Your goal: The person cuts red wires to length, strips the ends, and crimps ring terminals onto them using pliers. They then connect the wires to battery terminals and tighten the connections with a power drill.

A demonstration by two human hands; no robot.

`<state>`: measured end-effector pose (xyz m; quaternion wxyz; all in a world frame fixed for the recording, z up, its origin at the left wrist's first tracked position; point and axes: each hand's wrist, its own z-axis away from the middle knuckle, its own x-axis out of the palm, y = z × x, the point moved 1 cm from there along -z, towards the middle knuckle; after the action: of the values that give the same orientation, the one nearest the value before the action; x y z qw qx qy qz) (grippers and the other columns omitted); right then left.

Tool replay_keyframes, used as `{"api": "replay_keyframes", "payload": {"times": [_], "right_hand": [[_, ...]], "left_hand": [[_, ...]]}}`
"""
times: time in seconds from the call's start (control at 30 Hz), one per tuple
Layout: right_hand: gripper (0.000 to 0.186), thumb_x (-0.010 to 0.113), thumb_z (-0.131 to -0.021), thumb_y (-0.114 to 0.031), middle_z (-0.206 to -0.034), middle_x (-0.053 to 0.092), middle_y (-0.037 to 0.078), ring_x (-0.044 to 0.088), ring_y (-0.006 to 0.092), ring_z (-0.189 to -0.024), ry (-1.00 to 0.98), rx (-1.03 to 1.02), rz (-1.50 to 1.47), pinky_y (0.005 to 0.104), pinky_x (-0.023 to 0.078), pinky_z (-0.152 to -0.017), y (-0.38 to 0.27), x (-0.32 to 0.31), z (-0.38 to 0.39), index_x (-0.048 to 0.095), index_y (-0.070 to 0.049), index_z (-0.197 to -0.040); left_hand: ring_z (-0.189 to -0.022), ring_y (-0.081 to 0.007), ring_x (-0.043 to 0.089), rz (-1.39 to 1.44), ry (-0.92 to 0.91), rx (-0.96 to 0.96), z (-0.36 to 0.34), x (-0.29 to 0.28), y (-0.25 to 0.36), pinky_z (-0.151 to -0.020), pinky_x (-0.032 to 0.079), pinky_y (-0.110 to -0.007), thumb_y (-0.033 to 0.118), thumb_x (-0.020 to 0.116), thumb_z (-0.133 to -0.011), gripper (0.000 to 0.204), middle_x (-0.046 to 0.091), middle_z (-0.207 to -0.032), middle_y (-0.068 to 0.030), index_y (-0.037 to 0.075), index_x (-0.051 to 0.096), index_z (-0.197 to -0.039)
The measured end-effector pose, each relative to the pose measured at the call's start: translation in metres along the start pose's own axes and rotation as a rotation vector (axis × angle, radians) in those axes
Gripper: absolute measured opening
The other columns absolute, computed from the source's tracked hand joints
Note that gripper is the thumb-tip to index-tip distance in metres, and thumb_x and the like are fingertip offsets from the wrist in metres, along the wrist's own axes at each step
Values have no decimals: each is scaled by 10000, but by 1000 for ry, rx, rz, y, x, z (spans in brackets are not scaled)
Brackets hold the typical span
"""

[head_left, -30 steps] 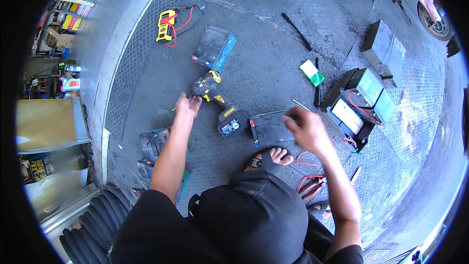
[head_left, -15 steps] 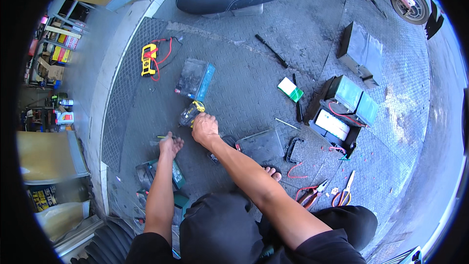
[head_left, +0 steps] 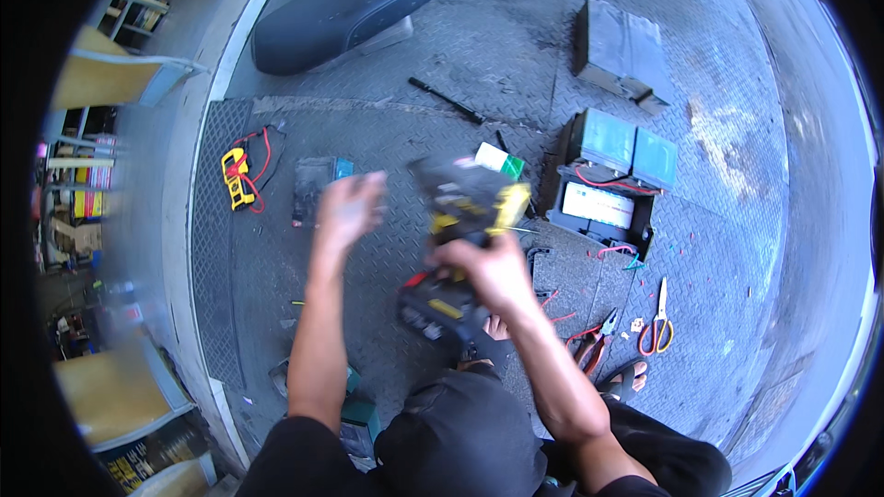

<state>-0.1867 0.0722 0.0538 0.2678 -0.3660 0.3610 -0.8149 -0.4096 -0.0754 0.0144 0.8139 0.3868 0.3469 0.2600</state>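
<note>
My right hand [head_left: 497,271] is wrapped round the grip of a yellow and black cordless drill [head_left: 447,299], held up off the floor. Motion blurs the drill's front, and its tip cannot be made out. To its left, my left hand [head_left: 348,207] is raised with nothing in it, fingers apart and a little blurred. It overlaps a dark battery with a teal side [head_left: 315,191] on the floor beyond. A small white and green box [head_left: 500,159] lies just past the drill. More teal battery cases [head_left: 359,423] sit by my left forearm, partly hidden.
On the right stands an open black case [head_left: 603,244] with teal batteries and red wires, a grey box [head_left: 626,55] behind it. Scissors [head_left: 656,331] and pliers [head_left: 597,345] lie near my foot. A yellow clamp meter [head_left: 237,179], black bar [head_left: 447,98] and scooter seat [head_left: 350,14] lie farther off.
My right hand has lifted the drill from low beside the battery, up and to the right. My left hand has risen from near the floor. The whole view has shifted.
</note>
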Motion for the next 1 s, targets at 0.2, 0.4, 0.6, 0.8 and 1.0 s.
{"api": "replay_keyframes", "payload": {"times": [0.2, 0.4, 0.6, 0.8, 1.0], "right_hand": [[247, 735, -842, 5, -843, 718, 129, 688, 216, -692, 554, -261, -265, 370, 582, -699, -37, -128, 101, 700, 55, -1082], [472, 782, -840, -10, -950, 717, 105, 676, 191, -704, 710, -283, -292, 323, 569, -698, 0, -181, 187, 688, 63, -1296], [370, 873, -873, -52, -1024, 762, 50, 709, 157, -878, 741, -268, 169, 331, 584, -784, 80, -189, 203, 769, -45, -1228], [369, 872, -886, -162, -1178, 814, 79, 786, 246, -1072, 608, -477, 233, 401, 607, -928, 118, -164, 176, 777, -57, -1227], [348, 866, -929, -185, -1144, 825, 82, 796, 206, -1023, 649, -494, 595, 367, 623, -869, 90, -149, 175, 782, -112, -1259]], "left_hand": [[-551, -195, 724, -585, -506, -101, -66, 238, 10, -503, 562, -329, 473, 674, -1076, 567, 753, -695, -114, -6, 737, -780], [-510, -195, 692, -331, -281, -140, -71, 278, -26, -447, 522, -338, 346, 745, -1015, 441, 714, -675, -87, -12, 703, -761], [-579, -102, 525, 523, -227, -528, -7, 242, 10, -434, 377, -252, 277, 733, -1010, 185, 511, -724, 47, 166, 626, -907], [-569, -96, 551, 546, -412, -412, 79, 261, 75, -427, 376, -229, 291, 740, -1020, 192, 608, -725, 37, 145, 675, -912], [-577, -112, 552, 395, -516, -313, 109, 280, 103, -439, 374, -234, 305, 697, -1039, 240, 554, -710, 27, 99, 680, -918]]}}
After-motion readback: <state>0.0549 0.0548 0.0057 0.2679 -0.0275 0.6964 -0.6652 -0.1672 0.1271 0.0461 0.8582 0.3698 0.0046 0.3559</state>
